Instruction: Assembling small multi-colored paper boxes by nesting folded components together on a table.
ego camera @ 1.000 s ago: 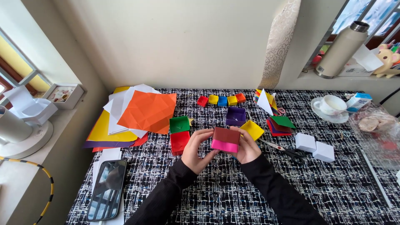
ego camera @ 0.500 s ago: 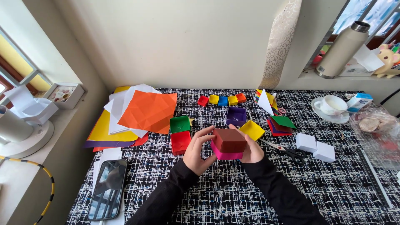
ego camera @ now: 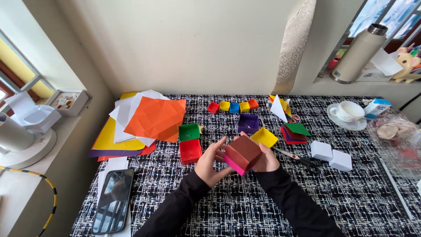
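Both my hands hold a folded paper box [ego camera: 243, 153] just above the table, a brown piece fitted over a pink one, tilted to the left. My left hand [ego camera: 210, 162] grips its left side, fingers curled on the brown top. On the right side my right hand [ego camera: 265, 158] cups the box from behind. A red open paper box [ego camera: 190, 151] and a green one [ego camera: 189, 131] lie just left of my left hand. A yellow box [ego camera: 264, 137] and a purple box [ego camera: 248, 123] sit just beyond the held one.
A stack of coloured paper sheets [ego camera: 144, 120] lies at the left, a phone [ego camera: 113, 200] near the front left. Scissors [ego camera: 298, 159], two white boxes [ego camera: 331, 155], folded papers [ego camera: 294, 131], a cup on a saucer [ego camera: 348, 113] and several small boxes [ego camera: 232, 106] are around.
The brown-and-pink box has been turned in my hands: it lay flat with its top up, now it is tilted left with the brown side showing. Both hands stayed in place.
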